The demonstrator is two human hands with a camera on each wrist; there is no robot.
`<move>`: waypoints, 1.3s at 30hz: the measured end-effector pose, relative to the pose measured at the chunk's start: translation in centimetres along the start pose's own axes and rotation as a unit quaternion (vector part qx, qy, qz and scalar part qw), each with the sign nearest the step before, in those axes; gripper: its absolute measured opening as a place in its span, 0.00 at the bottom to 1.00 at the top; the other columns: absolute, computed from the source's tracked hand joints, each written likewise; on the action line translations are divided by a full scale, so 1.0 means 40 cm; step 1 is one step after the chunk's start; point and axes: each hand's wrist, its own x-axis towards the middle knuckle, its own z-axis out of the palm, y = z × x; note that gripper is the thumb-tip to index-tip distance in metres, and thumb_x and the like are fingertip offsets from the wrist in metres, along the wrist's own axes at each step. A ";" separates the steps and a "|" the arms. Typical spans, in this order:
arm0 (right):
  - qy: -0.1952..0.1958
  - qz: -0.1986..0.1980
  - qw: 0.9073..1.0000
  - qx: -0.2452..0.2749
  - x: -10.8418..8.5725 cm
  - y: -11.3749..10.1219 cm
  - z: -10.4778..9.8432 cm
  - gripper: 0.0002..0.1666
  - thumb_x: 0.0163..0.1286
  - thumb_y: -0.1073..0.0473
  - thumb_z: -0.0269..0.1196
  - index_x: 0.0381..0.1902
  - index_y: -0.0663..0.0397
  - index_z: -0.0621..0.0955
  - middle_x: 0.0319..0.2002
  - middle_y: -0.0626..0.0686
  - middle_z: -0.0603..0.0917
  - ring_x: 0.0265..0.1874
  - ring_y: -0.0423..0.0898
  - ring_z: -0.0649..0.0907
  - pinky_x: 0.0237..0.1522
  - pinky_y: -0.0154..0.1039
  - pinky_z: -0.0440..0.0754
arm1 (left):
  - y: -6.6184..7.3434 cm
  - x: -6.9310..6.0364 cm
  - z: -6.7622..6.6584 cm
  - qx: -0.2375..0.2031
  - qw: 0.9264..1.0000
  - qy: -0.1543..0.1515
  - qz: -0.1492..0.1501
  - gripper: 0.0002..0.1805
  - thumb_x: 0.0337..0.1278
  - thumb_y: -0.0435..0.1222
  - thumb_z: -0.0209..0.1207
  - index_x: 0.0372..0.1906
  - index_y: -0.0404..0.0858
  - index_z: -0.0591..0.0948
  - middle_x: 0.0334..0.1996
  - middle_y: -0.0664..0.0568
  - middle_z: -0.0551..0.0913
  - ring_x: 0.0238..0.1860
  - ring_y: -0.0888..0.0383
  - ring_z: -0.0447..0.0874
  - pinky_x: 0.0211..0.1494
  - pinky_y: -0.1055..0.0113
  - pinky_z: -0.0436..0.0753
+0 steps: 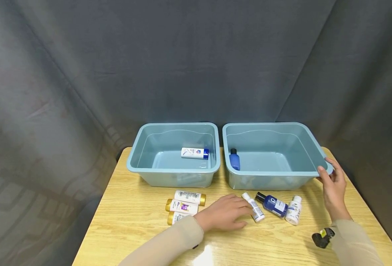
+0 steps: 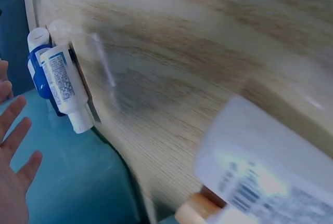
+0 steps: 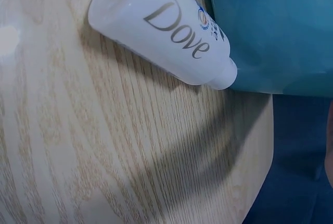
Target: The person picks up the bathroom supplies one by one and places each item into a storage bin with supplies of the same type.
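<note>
My left hand (image 1: 227, 212) reaches across the wooden table, fingers loosely extended beside a small white bottle (image 1: 254, 207) lying on its side. In the left wrist view its fingers (image 2: 15, 135) are spread, apart from that white bottle (image 2: 65, 86). At the far right, my right hand (image 1: 333, 188) holds the front right corner of the right blue bin (image 1: 269, 181), thumb over the rim. Between the hands lie a dark blue bottle (image 1: 275, 205) with a black cap and a white Dove bottle (image 1: 293, 210), large in the right wrist view (image 3: 171, 31).
Three white bottles with gold caps (image 1: 186, 206) lie left of my left hand. The left blue bin (image 1: 176, 179) contains a white bottle with a blue cap (image 1: 194, 153). Inside the right bin is a blue bottle (image 1: 234, 160). A dark curtain (image 1: 196, 66) hangs behind.
</note>
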 end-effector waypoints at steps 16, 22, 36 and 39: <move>-0.018 -0.030 0.999 0.010 0.001 0.006 0.003 0.24 0.72 0.70 0.57 0.64 0.49 0.75 0.52 0.48 0.73 0.42 0.34 0.78 0.38 0.21 0.79 | -0.035 0.093 0.064 -0.036 0.998 0.026 -0.045 0.22 0.65 0.53 0.59 0.63 0.58 0.78 0.60 0.67 0.77 0.62 0.68 0.71 0.67 0.72 0.64; -0.008 -0.007 1.000 -0.003 0.001 0.001 0.005 0.26 0.73 0.71 0.55 0.65 0.47 0.74 0.53 0.47 0.72 0.43 0.33 0.77 0.39 0.20 0.78 | -0.042 0.111 0.072 -0.062 0.996 0.007 -0.063 0.23 0.65 0.54 0.59 0.63 0.58 0.77 0.62 0.66 0.76 0.65 0.66 0.69 0.71 0.68 0.62; 0.021 0.014 1.000 -0.006 0.000 0.001 0.008 0.26 0.73 0.71 0.55 0.65 0.46 0.74 0.53 0.46 0.73 0.43 0.33 0.77 0.38 0.20 0.78 | -0.037 0.137 0.099 -0.082 0.993 -0.018 -0.077 0.25 0.59 0.56 0.63 0.62 0.60 0.78 0.61 0.68 0.75 0.63 0.68 0.70 0.67 0.69 0.67; 0.027 0.014 1.000 -0.002 -0.001 0.000 0.011 0.25 0.73 0.71 0.56 0.64 0.46 0.75 0.53 0.47 0.73 0.42 0.34 0.77 0.37 0.20 0.78 | -0.038 0.139 0.108 -0.085 0.994 -0.012 -0.073 0.25 0.59 0.56 0.64 0.61 0.60 0.79 0.59 0.67 0.76 0.61 0.69 0.71 0.64 0.71 0.69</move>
